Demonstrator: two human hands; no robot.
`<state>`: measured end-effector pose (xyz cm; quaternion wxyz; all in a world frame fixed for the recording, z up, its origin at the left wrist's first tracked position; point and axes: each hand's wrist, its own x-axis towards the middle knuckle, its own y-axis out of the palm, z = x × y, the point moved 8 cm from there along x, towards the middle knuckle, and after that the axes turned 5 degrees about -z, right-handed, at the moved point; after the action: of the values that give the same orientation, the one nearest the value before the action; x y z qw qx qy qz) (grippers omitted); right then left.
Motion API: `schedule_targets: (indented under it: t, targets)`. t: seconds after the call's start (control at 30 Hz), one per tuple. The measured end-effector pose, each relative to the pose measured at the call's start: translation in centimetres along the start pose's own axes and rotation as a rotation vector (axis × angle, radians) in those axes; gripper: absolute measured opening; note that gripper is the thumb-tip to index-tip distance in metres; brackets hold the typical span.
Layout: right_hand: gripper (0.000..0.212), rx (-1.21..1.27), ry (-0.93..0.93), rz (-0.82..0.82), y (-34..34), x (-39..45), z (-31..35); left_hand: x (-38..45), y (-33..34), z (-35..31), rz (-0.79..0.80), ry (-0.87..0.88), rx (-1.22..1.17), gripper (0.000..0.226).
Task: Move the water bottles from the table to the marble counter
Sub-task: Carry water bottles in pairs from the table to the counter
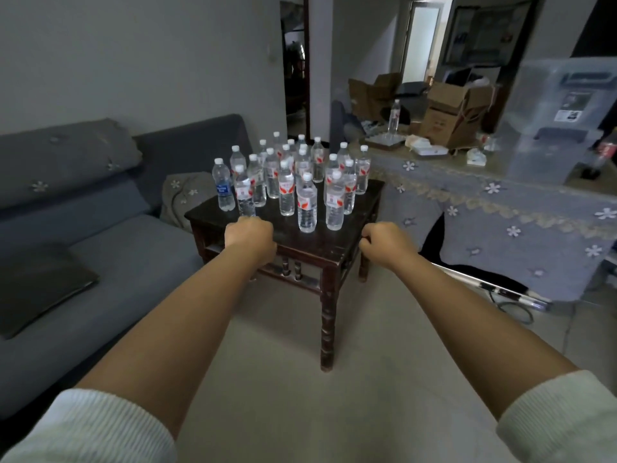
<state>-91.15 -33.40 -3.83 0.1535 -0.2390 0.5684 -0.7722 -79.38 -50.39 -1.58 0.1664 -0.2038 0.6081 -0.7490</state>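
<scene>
Several clear water bottles [307,203] with white caps and red-and-white labels stand upright on a small dark wooden table [334,248]; one at the left has a blue label [223,188]. My left hand [248,237] hovers in a fist over the table's near left edge, just in front of the closest left bottle [244,195]. My right hand [384,243] is also a fist, beside the table's right corner. Neither holds anything. One more bottle [394,116] stands on the counter [494,168] at the right, whose front is draped with a flowered cloth.
A grey sofa [100,228] with a dark cushion [36,289] runs along the left. On the counter sit cardboard boxes [450,111], a tray and a clear plastic bin [561,118]. A cable lies on the floor at right. Pale floor [300,379] lies below my arms.
</scene>
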Motion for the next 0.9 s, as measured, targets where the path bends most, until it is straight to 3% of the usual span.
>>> schedule_targets:
  t: [0.23,0.47,0.6,0.7,0.8,0.9]
  targets:
    - [0.022,0.039,0.025,0.000,4.2,15.5,-0.9,15.4,2.4,-0.2,0.012,0.024,-0.023,0.036]
    - [0.022,0.128,0.168,-0.050,8.2,30.0,-2.3,31.1,6.0,-0.7,0.008,0.170,-0.093,0.033]
    - [0.026,0.187,0.262,-0.033,10.4,37.0,-2.5,39.0,7.9,-1.7,0.085,0.231,-0.207,0.033]
    - [0.039,0.200,0.256,0.015,12.2,40.6,-2.7,43.2,9.6,-3.4,0.140,0.248,-0.349,0.033]
    - [0.060,0.179,0.253,0.086,13.6,43.7,-3.6,46.9,11.6,-5.9,0.195,0.331,-0.387,0.049]
    - [0.048,0.108,0.157,0.227,15.5,46.1,-4.1,49.3,13.5,-7.9,0.281,0.430,-0.369,0.055]
